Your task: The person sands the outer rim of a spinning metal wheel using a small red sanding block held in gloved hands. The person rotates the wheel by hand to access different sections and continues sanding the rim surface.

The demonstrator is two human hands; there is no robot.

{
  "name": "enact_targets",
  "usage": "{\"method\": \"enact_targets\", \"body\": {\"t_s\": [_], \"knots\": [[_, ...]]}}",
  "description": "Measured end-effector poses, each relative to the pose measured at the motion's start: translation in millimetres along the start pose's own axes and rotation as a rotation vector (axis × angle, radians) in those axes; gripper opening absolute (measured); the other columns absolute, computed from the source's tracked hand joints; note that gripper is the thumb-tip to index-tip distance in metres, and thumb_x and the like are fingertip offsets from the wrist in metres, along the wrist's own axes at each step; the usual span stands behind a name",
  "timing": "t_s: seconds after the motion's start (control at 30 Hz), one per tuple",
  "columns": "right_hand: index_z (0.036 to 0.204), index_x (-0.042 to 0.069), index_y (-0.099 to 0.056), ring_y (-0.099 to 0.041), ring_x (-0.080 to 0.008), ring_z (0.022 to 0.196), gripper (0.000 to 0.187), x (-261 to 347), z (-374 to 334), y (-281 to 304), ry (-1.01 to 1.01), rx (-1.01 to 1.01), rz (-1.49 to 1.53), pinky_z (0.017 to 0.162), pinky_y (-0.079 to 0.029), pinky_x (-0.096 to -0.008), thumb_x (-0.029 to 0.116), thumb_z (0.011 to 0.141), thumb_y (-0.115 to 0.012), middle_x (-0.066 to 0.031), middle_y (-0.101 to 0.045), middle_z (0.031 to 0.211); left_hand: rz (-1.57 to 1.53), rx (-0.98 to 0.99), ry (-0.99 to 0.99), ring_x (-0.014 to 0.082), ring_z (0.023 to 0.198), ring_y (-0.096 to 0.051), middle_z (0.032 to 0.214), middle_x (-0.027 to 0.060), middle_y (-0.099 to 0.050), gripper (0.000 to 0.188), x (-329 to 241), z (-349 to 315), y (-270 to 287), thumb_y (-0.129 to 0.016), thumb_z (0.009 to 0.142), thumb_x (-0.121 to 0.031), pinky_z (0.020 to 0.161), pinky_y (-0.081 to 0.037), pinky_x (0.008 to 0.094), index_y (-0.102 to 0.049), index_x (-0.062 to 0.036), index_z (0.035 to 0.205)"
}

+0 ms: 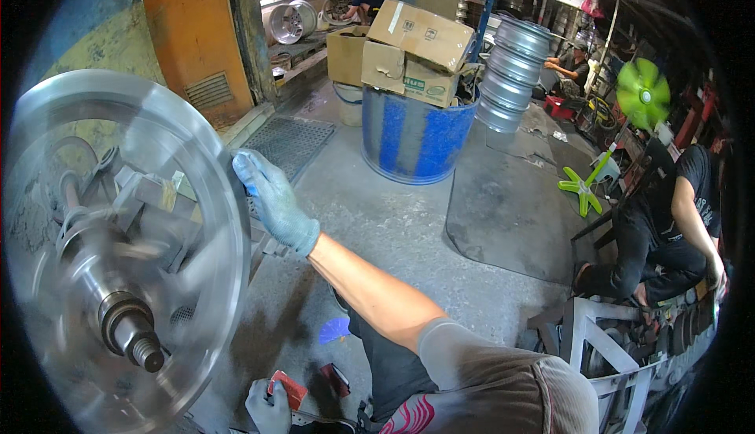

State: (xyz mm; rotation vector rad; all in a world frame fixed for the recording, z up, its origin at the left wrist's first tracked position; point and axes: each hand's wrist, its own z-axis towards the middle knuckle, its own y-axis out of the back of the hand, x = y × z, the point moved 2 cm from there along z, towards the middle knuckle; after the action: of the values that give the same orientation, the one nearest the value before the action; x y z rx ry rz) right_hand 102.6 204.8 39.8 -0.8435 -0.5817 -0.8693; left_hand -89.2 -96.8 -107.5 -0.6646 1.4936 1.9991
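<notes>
A silver alloy wheel [228, 222] fills the left side, its spokes blurred by spinning. It turns around a metal shaft with a threaded end [147, 351]. My right hand [279, 202], in a grey-blue glove, lies with outstretched fingers against the wheel's outer rim. Anything between those fingers and the rim is hidden. Low in the picture, my left hand [267, 410], in a grey glove, pinches a small red sheet [289, 389] that looks like abrasive paper. That hand is apart from the wheel, near my body. A dark red flat piece [336, 380] lies close by.
Ahead stands a blue drum [417, 139] topped with cardboard boxes [421, 33]. Beside it rises a stack of wheels [511, 72]. A green fan [643, 94] and a seated person [661, 229] are to the right, near a metal frame [602, 340]. Two more people work farther back.
</notes>
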Motion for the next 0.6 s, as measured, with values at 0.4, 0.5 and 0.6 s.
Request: {"method": "enact_targets", "body": {"t_s": [0.4, 0.5, 0.6], "knots": [[0.136, 0.0, -0.067, -0.058, -0.0122, 0.108, 0.048, 6.8, 2.3, -3.3, 0.069, -0.023, -0.078, 0.1, -0.047, -0.0295, 0.041, 0.115, -0.054, -0.0048, -0.068, 0.115, -0.052, -0.015, 0.172, 0.0273, 0.065, -0.055, 0.073, 0.0165, -0.056, 0.025, 19.0, -5.8, -9.6, -0.068, 0.096, -0.016, 0.063, -0.041, 0.0422, -0.062, 0.0045, 0.084], [0.135, -0.001, -0.067, -0.059, -0.0141, 0.113, 0.048, 8.6, 8.2, -11.2, 0.114, -0.018, -0.084, 0.105, -0.047, -0.0309, 0.041, 0.115, -0.055, -0.0066, -0.07, 0.12, -0.028, 0.012, 0.221, 0.034, 0.068, -0.058, 0.074, 0.0185, -0.056, 0.026, 16.1, -6.6, -5.7, -0.068, 0.095, -0.017, 0.064, -0.043, 0.0456, -0.06, 0.0034, 0.081], [0.133, -0.001, -0.07, -0.061, -0.0167, 0.119, 0.046, 26.7, 11.0, -11.4, 0.196, -0.046, -0.273, 0.109, -0.046, -0.0323, 0.039, 0.114, -0.056, -0.0072, -0.071, 0.127, -0.04, 0.029, 0.21, 0.0403, 0.07, -0.06, 0.076, 0.02, -0.058, 0.026, 0.5, -0.1, -3.7, -0.068, 0.094, -0.018, 0.066, -0.046, 0.0491, -0.06, 0.0017, 0.08]]}}
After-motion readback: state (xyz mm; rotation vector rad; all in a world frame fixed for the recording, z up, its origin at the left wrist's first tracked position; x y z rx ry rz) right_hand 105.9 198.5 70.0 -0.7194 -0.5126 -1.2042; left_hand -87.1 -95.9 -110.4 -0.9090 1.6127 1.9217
